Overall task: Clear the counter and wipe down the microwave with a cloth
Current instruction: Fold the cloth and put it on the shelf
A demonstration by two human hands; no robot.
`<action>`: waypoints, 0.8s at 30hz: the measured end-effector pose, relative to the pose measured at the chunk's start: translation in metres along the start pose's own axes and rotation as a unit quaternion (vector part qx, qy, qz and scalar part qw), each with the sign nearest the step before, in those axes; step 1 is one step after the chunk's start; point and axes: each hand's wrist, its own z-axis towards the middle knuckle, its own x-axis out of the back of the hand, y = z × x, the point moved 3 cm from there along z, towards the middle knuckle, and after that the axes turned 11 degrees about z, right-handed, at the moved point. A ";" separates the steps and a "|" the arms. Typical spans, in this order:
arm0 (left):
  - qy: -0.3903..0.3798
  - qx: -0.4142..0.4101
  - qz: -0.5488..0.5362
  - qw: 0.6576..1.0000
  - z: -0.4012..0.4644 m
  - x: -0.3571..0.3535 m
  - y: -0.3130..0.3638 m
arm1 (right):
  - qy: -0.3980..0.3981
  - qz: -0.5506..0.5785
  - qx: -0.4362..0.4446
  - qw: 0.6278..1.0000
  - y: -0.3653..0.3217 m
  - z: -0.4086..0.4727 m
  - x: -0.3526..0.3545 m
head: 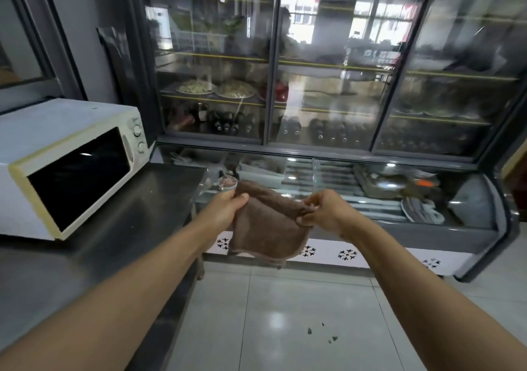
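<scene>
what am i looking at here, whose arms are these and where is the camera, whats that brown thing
There is no machine here. The single picture comes from a wide-angle camera worn on a person's head, looking forward and down, so the two bare arms reaching in from the bottom are that person's own.

The left hand and the right hand each grip one side of a brown cloth, holding it up in the air above the floor, its lower part hanging loose.

To the left is a steel counter with a white microwave standing on it, door closed. Behind is a glass-fronted display fridge with plates of food and bottles on its shelves. The cloth is not touching the microwave.
</scene>
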 end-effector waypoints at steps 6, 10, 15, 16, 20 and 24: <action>0.017 -0.032 0.023 0.999 0.110 0.019 0.000 | -0.067 0.351 -0.049 0.933 0.007 0.103 -0.001; 0.010 -0.018 -0.005 1.000 0.172 0.028 0.001 | -0.067 0.398 -0.060 0.913 0.005 0.162 -0.009; 0.001 0.036 -0.124 0.992 0.224 0.031 -0.003 | -0.149 0.485 -0.086 0.857 0.008 0.212 -0.009; 0.004 0.044 -0.141 0.989 0.232 0.031 -0.003 | -0.174 0.487 -0.091 0.851 0.008 0.221 -0.010; 0.013 0.058 -0.175 0.983 0.268 0.029 0.000 | -0.257 0.471 -0.128 0.834 0.014 0.257 -0.015; 0.029 0.072 -0.176 0.981 0.299 0.016 0.005 | -0.327 0.482 -0.106 0.806 0.025 0.300 -0.002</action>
